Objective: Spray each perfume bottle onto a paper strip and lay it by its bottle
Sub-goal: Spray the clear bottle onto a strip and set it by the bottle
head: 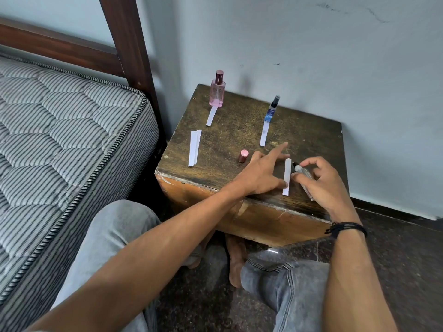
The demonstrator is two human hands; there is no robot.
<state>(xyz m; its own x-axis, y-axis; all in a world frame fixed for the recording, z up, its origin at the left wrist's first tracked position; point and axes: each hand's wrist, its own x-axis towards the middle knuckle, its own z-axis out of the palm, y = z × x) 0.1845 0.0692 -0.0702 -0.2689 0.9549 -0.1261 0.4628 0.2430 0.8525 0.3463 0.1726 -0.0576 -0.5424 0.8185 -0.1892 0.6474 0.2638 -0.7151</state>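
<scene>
A pink perfume bottle (pixel 217 91) stands at the back left of the wooden table (pixel 239 130), a paper strip (pixel 211 116) lying in front of it. A small blue spray bottle (pixel 271 110) stands further right with its own strip (pixel 264 134). Near the front edge my left hand (pixel 266 172) presses a third strip (pixel 287 177) flat with its thumb, fingers stretched out. My right hand (pixel 318 180) grips a thin clear spray vial (pixel 303 174) lying tilted, its nozzle close to that strip.
Two spare strips (pixel 194 147) lie side by side at the table's left. A pink cap (pixel 243 156) stands near my left hand. A striped mattress (pixel 60 140) and dark bed frame (pixel 129 44) are on the left; the wall is behind; my knees are below.
</scene>
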